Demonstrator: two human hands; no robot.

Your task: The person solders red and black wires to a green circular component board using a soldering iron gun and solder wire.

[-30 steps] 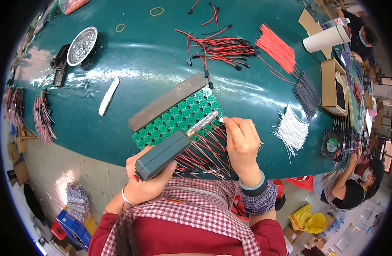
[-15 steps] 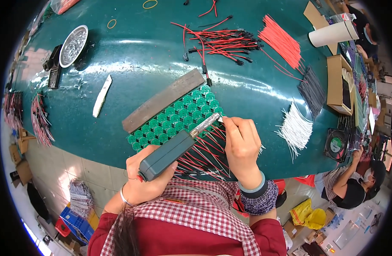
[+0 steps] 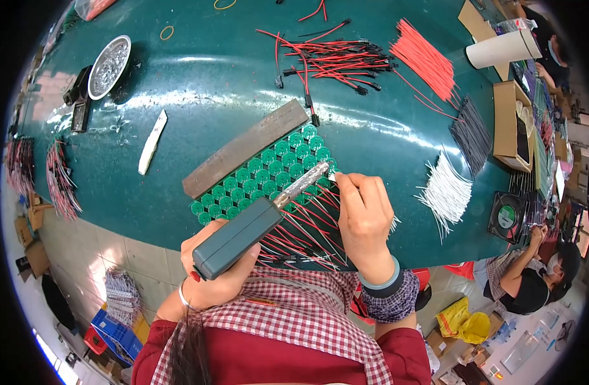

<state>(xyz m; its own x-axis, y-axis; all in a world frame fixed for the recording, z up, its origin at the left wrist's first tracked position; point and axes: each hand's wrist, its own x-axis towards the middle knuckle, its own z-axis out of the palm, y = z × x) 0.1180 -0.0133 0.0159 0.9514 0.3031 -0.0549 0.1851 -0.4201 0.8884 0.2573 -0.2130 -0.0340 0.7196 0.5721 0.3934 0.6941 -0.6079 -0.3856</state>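
The left hand (image 3: 219,283) grips the dark soldering iron (image 3: 239,234), the right hand (image 3: 366,217) pinches a pale piece (image 3: 333,177), perhaps wire; hold both steady at the green discs (image 3: 262,177), centre frame.

Dark grey-green marks the soldering gun (image 3: 237,239) at the centre of the frame I watch from afar, its barrel silver, beside bright green round circuit boards (image 3: 262,174) and a brown-grey bar (image 3: 246,149). The tabletop (image 3: 198,80) is deep green. Toward the right I see red wires (image 3: 424,61), charcoal wires (image 3: 471,136) and white wires (image 3: 447,192); at lower centre, a red-and-white checked apron (image 3: 307,309) against maroon sleeves (image 3: 403,353); at lower left, a blue crate (image 3: 115,333); at lower right, a yellow sack (image 3: 460,321).
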